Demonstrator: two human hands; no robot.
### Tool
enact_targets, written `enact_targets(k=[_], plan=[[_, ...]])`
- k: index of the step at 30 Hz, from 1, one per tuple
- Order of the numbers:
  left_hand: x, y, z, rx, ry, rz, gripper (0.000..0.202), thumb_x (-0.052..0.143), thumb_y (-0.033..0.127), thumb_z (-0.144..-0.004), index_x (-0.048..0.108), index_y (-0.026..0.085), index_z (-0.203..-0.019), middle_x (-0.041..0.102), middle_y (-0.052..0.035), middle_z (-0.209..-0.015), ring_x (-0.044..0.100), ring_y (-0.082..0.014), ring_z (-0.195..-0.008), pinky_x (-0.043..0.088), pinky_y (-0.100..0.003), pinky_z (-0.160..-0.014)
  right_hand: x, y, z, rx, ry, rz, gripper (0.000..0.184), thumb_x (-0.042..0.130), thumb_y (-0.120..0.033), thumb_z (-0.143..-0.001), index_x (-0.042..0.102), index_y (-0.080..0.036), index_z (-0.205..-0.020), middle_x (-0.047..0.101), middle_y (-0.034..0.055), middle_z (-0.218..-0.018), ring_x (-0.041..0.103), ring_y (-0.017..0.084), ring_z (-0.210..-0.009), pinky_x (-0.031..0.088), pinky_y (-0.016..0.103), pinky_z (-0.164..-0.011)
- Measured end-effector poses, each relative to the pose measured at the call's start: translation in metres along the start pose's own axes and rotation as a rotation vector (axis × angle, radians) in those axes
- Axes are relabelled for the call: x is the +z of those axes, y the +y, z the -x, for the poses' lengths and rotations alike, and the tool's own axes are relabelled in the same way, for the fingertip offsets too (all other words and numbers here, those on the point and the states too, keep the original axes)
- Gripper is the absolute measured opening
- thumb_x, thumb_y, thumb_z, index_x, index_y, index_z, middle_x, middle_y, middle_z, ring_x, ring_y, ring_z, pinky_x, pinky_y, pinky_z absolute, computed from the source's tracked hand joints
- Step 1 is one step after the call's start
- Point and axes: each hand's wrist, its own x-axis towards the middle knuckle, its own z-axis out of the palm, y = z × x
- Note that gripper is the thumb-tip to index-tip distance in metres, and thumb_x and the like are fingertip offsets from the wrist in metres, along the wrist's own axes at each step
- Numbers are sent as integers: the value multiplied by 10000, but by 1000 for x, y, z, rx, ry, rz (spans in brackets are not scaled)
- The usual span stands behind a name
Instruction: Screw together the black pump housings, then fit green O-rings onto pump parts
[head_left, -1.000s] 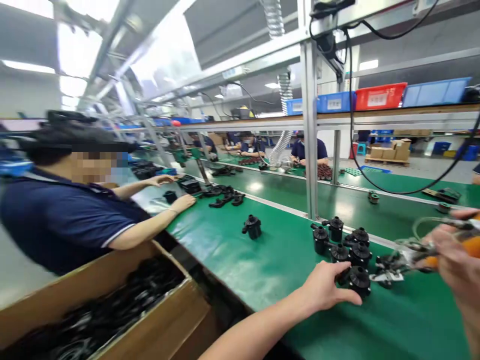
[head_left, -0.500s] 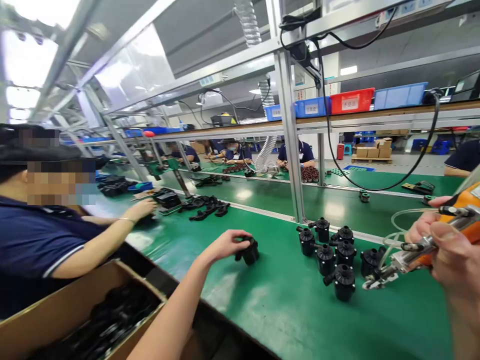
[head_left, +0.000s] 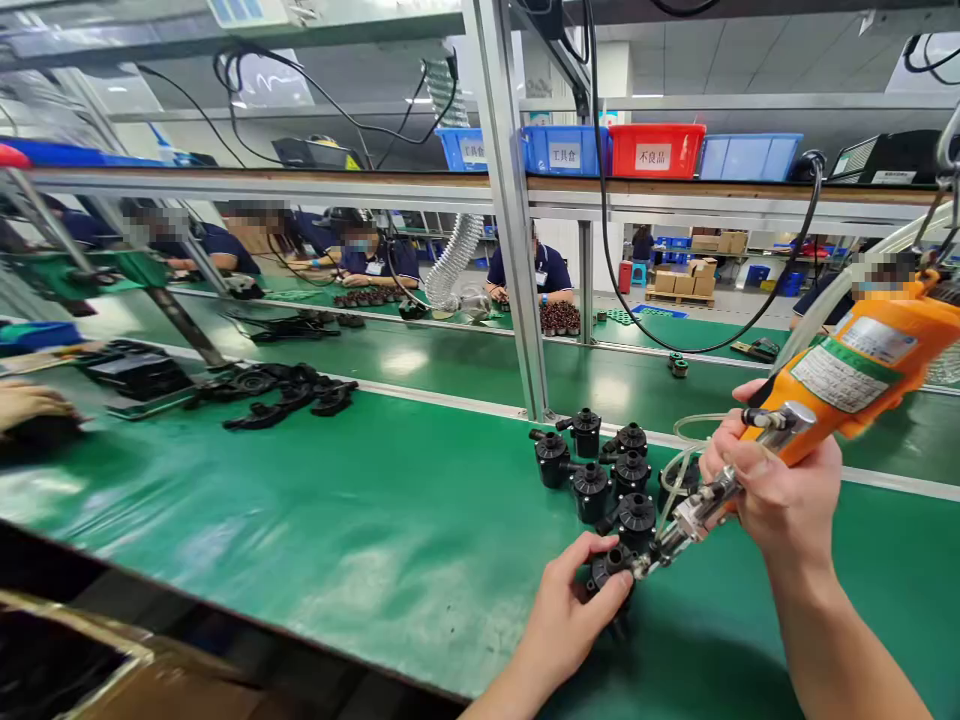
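Thumb and fingers of my left hand [head_left: 574, 605] are closed around a small black pump [head_left: 611, 570] at the front of a cluster. My right hand [head_left: 780, 480] grips an orange power screwdriver [head_left: 844, 375] with a metal nose and thin clear tubes. The tool's tip [head_left: 643, 568] is right at the pump's upper edge; whether it touches a screw I cannot tell. Behind stand several similar black pumps [head_left: 590, 490] with top nozzles and side spouts, one partly hidden by the tubes.
The green work table [head_left: 337, 530] has a metal post [head_left: 510, 220] at its back. Black curved parts [head_left: 285, 390] lie to the left, near a co-worker's hand [head_left: 34, 410]. A cardboard box [head_left: 150, 670] is below the front edge. A black cable [head_left: 652, 320] hangs from above.
My left hand has brought the pump rightward to the cluster. The screwdriver's tip now meets the pump's edge. The view has turned right.
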Motion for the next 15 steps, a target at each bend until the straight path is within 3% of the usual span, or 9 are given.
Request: enact_targets(k=[4, 15], plan=[[-3, 5, -1, -44, -44, 65, 405, 773, 471, -843, 684, 175, -1104, 561, 31, -809, 359, -56, -549, 278, -184, -489, 10, 8, -1, 67, 2, -97, 490, 863, -348, -767, 587, -216, -1150, 572, -32, -719, 512, 139, -538, 489, 278, -514], [-1, 9, -2, -35, -75, 93, 343, 751, 453, -850, 665, 176, -1034, 521, 26, -806, 416, -96, -643, 346, -190, -539, 12, 19, -2, 46, -24, -47, 553, 890, -425, -781, 578, -218, -1187, 558, -37, -736, 517, 141, -551, 501, 286, -520]])
